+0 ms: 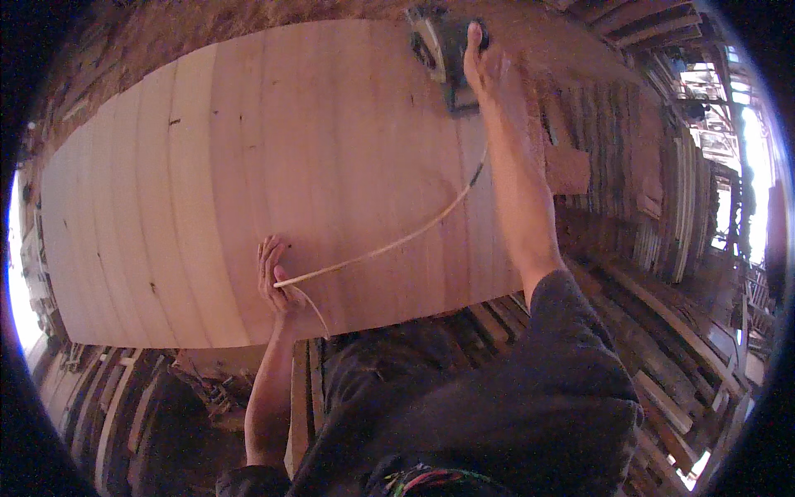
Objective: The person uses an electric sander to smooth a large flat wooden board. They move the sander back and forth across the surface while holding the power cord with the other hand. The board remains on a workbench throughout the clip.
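Note:
A wide panel of pale and reddish wooden boards (348,157) lies before me. At its far right end, my right hand (483,62) grips a dark corded power tool (454,79). Its curved guard and flat base plate look like those of a circular saw. Blur hides its finer parts, and my hand covers the handle. From the tool a pale cord (397,243) curves back over the panel to my left hand (276,277). That hand is near the panel's front edge, with the cord pinched by the thumb and the other fingers partly extended. The cord's loose run drops over the edge.
Brown sawdust (166,37) covers the ground beyond the panel. Stacked planks (617,149) stand at the right, and long timber strips (662,331) lie at the lower right. More strips (116,406) lie at the lower left.

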The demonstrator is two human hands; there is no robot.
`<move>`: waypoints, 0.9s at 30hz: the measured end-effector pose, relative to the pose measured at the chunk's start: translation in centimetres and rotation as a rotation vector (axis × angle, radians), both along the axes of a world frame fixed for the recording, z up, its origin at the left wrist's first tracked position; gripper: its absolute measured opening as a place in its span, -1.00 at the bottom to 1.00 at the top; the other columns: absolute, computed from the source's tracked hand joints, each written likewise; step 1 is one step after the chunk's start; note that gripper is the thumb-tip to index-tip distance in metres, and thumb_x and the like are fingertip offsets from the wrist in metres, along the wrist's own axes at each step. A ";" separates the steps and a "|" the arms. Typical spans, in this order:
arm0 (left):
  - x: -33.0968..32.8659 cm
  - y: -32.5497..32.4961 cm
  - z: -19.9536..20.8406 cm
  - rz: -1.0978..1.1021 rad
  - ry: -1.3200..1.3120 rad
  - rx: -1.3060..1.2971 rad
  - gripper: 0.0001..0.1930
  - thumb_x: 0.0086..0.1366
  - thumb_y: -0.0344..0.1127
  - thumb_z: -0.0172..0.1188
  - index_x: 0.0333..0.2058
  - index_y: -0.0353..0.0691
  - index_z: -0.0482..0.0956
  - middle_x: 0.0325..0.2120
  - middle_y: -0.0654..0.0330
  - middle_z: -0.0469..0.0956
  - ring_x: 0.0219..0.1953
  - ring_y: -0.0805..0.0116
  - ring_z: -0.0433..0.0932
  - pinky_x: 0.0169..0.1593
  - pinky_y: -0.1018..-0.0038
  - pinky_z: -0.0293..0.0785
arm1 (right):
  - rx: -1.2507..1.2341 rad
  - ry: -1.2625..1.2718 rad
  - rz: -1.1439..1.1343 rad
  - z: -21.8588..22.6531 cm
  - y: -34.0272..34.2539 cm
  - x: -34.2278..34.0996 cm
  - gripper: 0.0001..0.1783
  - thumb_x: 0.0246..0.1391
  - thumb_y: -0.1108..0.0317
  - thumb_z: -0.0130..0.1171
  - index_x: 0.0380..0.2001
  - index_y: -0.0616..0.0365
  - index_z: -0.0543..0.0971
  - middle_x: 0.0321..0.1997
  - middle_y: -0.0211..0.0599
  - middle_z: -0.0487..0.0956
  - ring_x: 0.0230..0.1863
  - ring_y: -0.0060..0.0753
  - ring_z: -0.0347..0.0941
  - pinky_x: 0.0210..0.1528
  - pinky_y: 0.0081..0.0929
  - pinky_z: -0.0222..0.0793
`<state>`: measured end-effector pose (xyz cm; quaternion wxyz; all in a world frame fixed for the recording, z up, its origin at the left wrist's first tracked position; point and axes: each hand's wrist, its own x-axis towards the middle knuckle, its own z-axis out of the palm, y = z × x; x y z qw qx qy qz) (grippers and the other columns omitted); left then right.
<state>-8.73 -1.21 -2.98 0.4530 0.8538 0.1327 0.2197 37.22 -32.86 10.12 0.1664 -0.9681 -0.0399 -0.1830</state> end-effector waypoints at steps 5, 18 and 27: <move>-0.5 0.0 0.2 -0.003 -0.030 -0.004 -0.49 0.68 -0.09 -0.20 0.13 -0.38 0.61 0.18 -0.06 0.63 0.37 -0.10 0.48 0.48 -0.01 0.27 | 0.093 0.050 0.027 -1.6 0.8 5.0 -0.23 0.46 -0.26 0.00 0.09 0.39 0.60 -0.05 0.08 0.72 0.04 0.12 0.66 0.10 -0.08 0.53; 0.1 0.3 -2.4 0.093 -0.156 -0.346 -0.44 0.65 0.01 -0.13 0.19 -0.38 0.58 0.15 -0.05 0.63 0.24 0.02 0.55 0.38 0.16 0.35 | 0.454 0.035 0.099 -2.2 -2.3 -16.8 -0.29 0.52 -0.15 -0.05 0.20 0.39 0.55 0.14 0.20 0.64 0.21 0.19 0.57 0.23 -0.09 0.46; 0.6 1.0 -3.7 0.014 -0.130 -0.331 -0.48 0.64 -0.05 -0.15 0.16 -0.37 0.61 0.13 -0.06 0.65 0.24 -0.02 0.56 0.40 0.13 0.34 | 0.582 0.144 -0.051 -2.8 -8.4 -57.3 -0.38 0.51 -0.15 -0.02 0.14 0.26 0.53 -0.30 -0.34 0.53 -0.37 -0.43 0.41 -0.34 -0.41 0.33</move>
